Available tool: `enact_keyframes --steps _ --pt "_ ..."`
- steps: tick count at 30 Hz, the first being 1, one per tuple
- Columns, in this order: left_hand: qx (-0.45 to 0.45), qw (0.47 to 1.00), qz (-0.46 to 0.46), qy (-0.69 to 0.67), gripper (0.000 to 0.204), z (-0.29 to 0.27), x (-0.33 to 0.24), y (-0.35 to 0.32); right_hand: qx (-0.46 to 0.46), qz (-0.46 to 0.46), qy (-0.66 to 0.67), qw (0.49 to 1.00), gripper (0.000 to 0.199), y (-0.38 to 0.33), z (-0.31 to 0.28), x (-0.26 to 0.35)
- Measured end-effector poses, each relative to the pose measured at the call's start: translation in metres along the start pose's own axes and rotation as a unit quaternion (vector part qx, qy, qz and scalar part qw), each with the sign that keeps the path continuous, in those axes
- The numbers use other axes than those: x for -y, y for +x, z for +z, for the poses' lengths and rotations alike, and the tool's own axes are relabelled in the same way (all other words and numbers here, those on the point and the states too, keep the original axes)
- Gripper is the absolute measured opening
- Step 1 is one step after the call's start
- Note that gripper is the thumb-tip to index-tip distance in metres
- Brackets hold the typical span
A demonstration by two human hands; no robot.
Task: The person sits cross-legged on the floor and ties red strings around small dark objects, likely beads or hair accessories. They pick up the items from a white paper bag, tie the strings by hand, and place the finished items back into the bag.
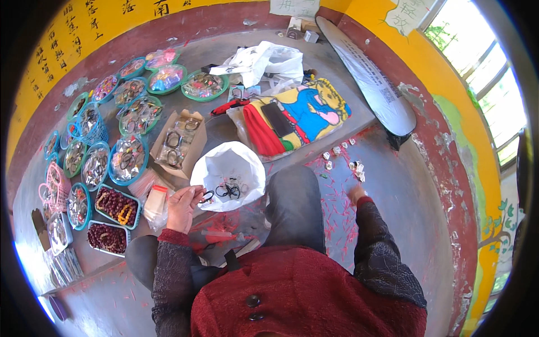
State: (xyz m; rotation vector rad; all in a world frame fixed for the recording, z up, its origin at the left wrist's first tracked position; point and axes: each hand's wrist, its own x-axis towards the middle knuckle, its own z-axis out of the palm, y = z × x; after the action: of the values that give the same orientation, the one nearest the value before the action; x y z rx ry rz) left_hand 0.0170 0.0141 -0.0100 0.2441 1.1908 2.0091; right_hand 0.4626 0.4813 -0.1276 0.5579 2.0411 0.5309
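On bare grey concrete floor (415, 185), bounded by a dark red skirting band under yellow painted walls (67, 50), with daylight through a window (488, 62) at right. Seated, legs forward. Left hand (183, 208) pinching a small black loop (207, 196), fingers closed narrowly on it, just beside the open white plastic bag (229, 168) holding more black loops. Right hand (356, 194) pressed down on the floor among scattered red scraps (337, 208); finger spread hard to tell. Round trays of trinkets (128, 159) ranged at left, a cardboard box (178, 143) near the bag, a bright printed cloth bag (303, 115) beyond.
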Motion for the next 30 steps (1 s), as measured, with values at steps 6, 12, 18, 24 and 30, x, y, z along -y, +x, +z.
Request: enact_keyframes --steps 6,12,18,24,30 --pt "-0.018 1.0 0.007 0.025 0.018 0.0 -0.008 -0.013 0.089 0.14 0.213 0.963 0.026 -0.045 0.092 -0.004" --pt "-0.021 0.999 0.026 -0.013 0.018 0.008 -0.008 -0.028 -0.242 0.417 0.57 0.665 0.024 -0.033 -0.079 -0.014" --pt "-0.029 0.993 0.062 -0.096 0.018 0.02 -0.01 -0.036 -0.362 -0.112 0.818 0.433 0.023 -0.061 -0.332 0.068" --pt "-0.061 0.989 0.056 -0.126 0.021 0.007 -0.006 -0.039 -0.125 -0.457 0.782 0.404 0.027 -0.074 -0.434 0.219" --pt "-0.059 0.988 0.029 -0.139 0.022 -0.001 -0.009 -0.033 -0.075 -0.46 0.771 0.435 0.021 -0.079 -0.434 0.24"
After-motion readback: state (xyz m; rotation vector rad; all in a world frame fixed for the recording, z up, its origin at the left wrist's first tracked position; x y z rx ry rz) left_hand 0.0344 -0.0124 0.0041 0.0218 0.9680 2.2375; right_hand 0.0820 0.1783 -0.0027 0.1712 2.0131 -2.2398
